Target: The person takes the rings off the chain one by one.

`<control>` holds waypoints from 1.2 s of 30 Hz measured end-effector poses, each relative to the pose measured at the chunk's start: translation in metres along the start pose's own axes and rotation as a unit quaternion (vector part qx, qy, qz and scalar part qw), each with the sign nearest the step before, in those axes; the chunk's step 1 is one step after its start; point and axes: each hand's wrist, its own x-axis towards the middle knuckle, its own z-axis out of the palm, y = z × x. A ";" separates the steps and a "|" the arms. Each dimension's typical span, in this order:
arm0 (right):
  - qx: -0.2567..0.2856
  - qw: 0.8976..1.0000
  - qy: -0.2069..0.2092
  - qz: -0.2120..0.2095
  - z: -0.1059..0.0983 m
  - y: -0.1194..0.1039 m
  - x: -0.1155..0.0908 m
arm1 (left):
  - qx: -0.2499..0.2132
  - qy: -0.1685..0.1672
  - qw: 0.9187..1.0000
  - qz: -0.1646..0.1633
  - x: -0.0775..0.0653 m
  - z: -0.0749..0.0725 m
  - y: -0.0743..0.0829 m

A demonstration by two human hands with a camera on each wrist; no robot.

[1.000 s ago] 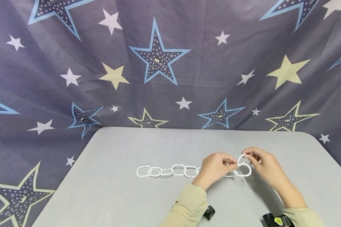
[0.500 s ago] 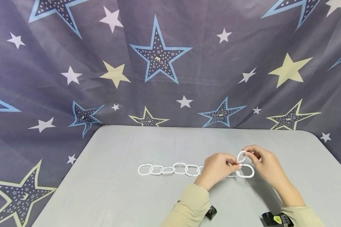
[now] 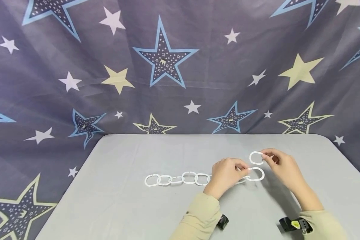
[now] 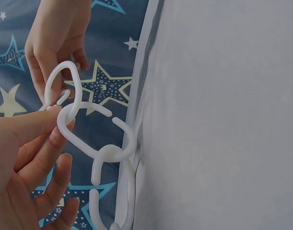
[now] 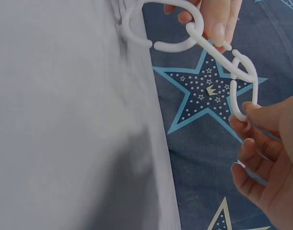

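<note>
A chain of white plastic C-shaped links [image 3: 189, 178] lies across the grey table, partly hidden behind my left hand [image 3: 226, 175]. That hand pinches the chain's right end link [image 3: 263, 174] between thumb and fingertips, tilting it up off the table. Farther back, my right hand [image 3: 283, 168] pinches a single white link [image 3: 250, 157] by its right side. The head view has a narrow gap between the single link and the end link. From the left wrist, the single link [image 4: 77, 86] overlaps the held end link [image 4: 79, 140] along the line of sight.
A grey table [image 3: 123, 213] spreads under the hands, its back edge against a star-patterned curtain [image 3: 180, 73]. Black wrist devices [image 3: 288, 225] sit at the sleeves.
My right hand has drawn the single link up and back, turning it to face the camera, and it now shows apart from the end link. My left hand keeps its pinch near the chain's end.
</note>
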 end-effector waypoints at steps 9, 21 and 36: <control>-0.016 0.999 -0.048 -0.006 -0.006 0.021 0.021 | 0.022 0.007 1.000 0.003 -0.004 0.002 0.006; -0.031 0.995 -0.096 0.012 -0.003 0.047 0.053 | 0.050 0.023 0.998 0.012 -0.005 0.004 0.008; -0.042 0.987 -0.146 0.051 0.020 0.072 0.060 | 0.048 0.023 0.999 0.011 -0.007 0.003 0.007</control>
